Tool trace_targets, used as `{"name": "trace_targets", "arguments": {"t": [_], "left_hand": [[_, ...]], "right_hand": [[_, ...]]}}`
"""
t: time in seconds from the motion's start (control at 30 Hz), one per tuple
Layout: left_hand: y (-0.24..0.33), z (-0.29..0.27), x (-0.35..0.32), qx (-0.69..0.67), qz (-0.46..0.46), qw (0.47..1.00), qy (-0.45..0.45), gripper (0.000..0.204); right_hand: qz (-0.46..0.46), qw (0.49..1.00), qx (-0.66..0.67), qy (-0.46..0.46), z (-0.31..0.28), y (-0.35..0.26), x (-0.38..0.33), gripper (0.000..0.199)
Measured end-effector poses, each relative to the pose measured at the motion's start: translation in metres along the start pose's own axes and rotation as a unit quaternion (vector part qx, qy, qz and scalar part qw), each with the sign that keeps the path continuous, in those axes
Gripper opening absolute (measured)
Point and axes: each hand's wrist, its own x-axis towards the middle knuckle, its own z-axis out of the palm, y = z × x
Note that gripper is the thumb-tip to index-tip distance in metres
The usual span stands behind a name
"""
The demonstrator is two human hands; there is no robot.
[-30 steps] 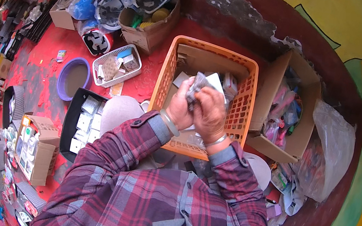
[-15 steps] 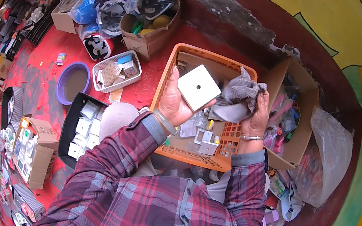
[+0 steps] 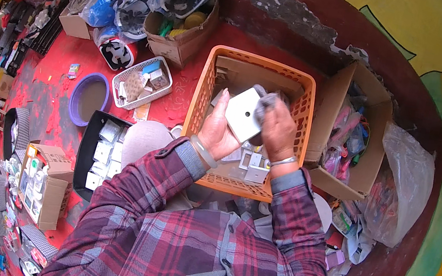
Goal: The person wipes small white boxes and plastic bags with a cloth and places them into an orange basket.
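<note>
Mid-frame, the left hand [image 3: 217,134] holds a square white piece [image 3: 240,111] from the lower left; the right hand [image 3: 279,133] grips a bunched grey cloth [image 3: 263,109] overlapping the piece's right edge.

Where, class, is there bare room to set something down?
Red floor lies bare left of the purple basin, plus a narrow strip between the white basket and orange basket. Crowded: the black tray and the right-hand cardboard box.
</note>
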Motion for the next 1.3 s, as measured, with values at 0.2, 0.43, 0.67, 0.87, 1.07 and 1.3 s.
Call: {"name": "trace_targets", "arguments": {"t": [0.2, 0.43, 0.67, 0.87, 1.07, 1.3], "left_hand": [[0.013, 0.008, -0.003, 0.021, 0.046, 0.998, -0.032, 0.057], [0.009, -0.003, -0.002, 0.138, 0.071, 0.987, -0.027, 0.045], [-0.015, -0.016, -0.003, 0.347, 0.092, 0.927, -0.108, 0.042], [-0.015, -0.016, -0.002, 0.392, 0.025, 0.909, -0.139, 0.036], [-0.018, -0.019, -0.005, 0.526, 0.041, 0.836, -0.151, 0.032], [0.001, -0.013, 0.002, 0.506, -0.091, 0.851, -0.108, 0.044]], "right_hand": [[0.269, 0.769, 0.577, 0.056, -0.014, 0.057, 0.003, 0.034], [0.193, 0.803, 0.563, -0.023, -0.031, 0.0, 0.003, 0.045], [0.181, 0.931, 0.316, -0.019, -0.007, 0.005, -0.013, 0.037], [0.073, 0.963, 0.261, -0.011, -0.019, -0.009, -0.009, 0.028], [-0.108, 0.981, -0.032, -0.156, -0.026, -0.024, -0.01, 0.018], [-0.1, 0.99, -0.01, -0.1, -0.017, -0.015, -0.017, 0.018]]}}
